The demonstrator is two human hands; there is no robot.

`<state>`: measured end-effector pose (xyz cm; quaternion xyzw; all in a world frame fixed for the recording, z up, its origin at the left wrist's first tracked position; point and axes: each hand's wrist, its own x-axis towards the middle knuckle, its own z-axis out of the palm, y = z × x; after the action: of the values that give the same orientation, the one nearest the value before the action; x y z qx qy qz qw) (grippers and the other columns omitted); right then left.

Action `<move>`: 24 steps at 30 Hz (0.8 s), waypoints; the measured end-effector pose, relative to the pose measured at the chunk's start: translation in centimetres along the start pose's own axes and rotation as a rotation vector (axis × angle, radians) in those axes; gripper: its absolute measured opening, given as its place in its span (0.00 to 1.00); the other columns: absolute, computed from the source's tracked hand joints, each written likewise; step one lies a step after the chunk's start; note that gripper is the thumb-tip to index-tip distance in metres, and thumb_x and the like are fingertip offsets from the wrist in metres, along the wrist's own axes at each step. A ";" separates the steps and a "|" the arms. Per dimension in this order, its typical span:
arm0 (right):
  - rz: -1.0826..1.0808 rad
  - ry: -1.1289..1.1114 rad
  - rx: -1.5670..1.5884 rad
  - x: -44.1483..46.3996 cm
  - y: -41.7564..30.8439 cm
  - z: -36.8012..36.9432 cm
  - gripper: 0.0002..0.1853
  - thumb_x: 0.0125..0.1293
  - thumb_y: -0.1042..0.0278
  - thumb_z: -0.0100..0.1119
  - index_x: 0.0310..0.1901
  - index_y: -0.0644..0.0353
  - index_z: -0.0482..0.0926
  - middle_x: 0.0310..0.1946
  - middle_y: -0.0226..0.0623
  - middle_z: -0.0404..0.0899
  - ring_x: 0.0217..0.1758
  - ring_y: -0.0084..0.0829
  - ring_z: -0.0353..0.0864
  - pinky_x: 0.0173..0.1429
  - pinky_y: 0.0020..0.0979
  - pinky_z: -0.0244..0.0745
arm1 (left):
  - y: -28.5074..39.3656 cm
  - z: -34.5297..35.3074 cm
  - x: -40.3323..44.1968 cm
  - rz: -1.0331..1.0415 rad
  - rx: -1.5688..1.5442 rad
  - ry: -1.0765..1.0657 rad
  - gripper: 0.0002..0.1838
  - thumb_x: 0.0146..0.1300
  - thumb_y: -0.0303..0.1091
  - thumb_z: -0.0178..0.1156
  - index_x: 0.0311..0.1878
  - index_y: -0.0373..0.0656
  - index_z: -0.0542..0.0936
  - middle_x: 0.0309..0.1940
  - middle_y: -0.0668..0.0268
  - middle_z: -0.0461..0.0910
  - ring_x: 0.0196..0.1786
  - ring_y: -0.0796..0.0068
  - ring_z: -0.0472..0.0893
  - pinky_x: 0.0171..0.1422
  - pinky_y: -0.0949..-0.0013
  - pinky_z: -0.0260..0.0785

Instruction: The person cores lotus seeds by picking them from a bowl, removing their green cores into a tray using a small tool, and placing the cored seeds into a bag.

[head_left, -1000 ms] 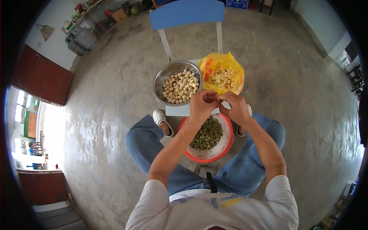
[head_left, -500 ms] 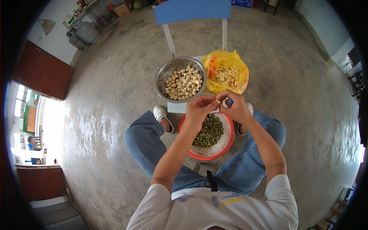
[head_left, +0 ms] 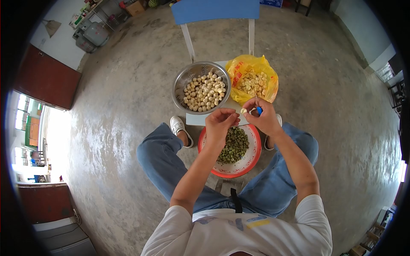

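My right hand [head_left: 266,120] pinches a pale yellow round piece [head_left: 243,111] between thumb and forefinger. It also holds a small tool with a blue handle [head_left: 259,111]; a thin tip shows above the fingers. Just left of it, my left hand [head_left: 219,125] is closed, thumb against fingertips; what it holds, if anything, is too small to make out. Below both hands, a red-rimmed white basin [head_left: 252,161] holds small green pieces [head_left: 235,145]. Beyond them stand a metal colander [head_left: 178,90] of round beige balls [head_left: 206,91] and a yellow plastic bag [head_left: 271,79] of pale yellow pieces [head_left: 253,83].
The colander and bag rest on a white-seated chair [head_left: 196,120] with a blue backrest [head_left: 215,10]. My knees [head_left: 150,141] flank the basin. Grey gas cylinders [head_left: 96,34] stand at the far left wall, near a brown door [head_left: 53,77].
My hands have moved apart; before, they met at the small piece. The piece now stays in my right hand, and my left hand has drawn slightly left and down.
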<state>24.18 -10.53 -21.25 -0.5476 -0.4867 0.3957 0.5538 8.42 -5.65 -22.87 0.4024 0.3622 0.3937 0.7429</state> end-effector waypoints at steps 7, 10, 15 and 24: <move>-0.049 0.301 -0.399 1.8 -1.7 -2.2 0.08 0.51 0.79 0.60 0.35 0.61 0.76 0.27 0.29 0.78 0.24 0.14 0.70 0.28 0.18 0.65 | -10.6 -6.9 -1.0 -0.091 0.675 -0.229 0.11 0.56 0.30 0.63 0.41 0.36 0.80 0.40 0.60 0.81 0.41 0.68 0.81 0.43 0.67 0.76; -0.328 0.411 -0.499 4.0 0.2 -2.8 0.11 0.51 0.78 0.59 0.39 0.63 0.78 0.29 0.35 0.79 0.28 0.26 0.78 0.33 0.25 0.72 | -16.3 -9.8 -3.2 0.229 1.649 -0.275 0.12 0.51 0.39 0.67 0.35 0.42 0.82 0.51 0.55 0.76 0.46 0.64 0.79 0.43 0.61 0.74; -0.195 0.330 -0.660 4.5 1.1 -2.2 0.15 0.53 0.76 0.58 0.44 0.61 0.80 0.32 0.39 0.80 0.36 0.38 0.81 0.42 0.30 0.74 | -19.6 -12.3 -1.7 -0.371 1.572 -0.433 0.17 0.44 0.41 0.69 0.38 0.46 0.82 0.61 0.50 0.66 0.62 0.52 0.68 0.56 0.54 0.68; -0.180 0.322 -0.515 3.1 0.5 -1.9 0.13 0.53 0.78 0.58 0.42 0.65 0.80 0.30 0.39 0.81 0.34 0.29 0.81 0.39 0.27 0.73 | -21.0 -13.5 -3.5 0.217 1.537 -0.505 0.26 0.40 0.37 0.70 0.48 0.44 0.80 0.44 0.55 0.79 0.47 0.60 0.79 0.49 0.63 0.71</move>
<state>26.77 -7.90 -21.27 -0.6804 -0.5232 0.1169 0.4996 1.53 -12.14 -46.21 0.9090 0.3119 0.0023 0.2764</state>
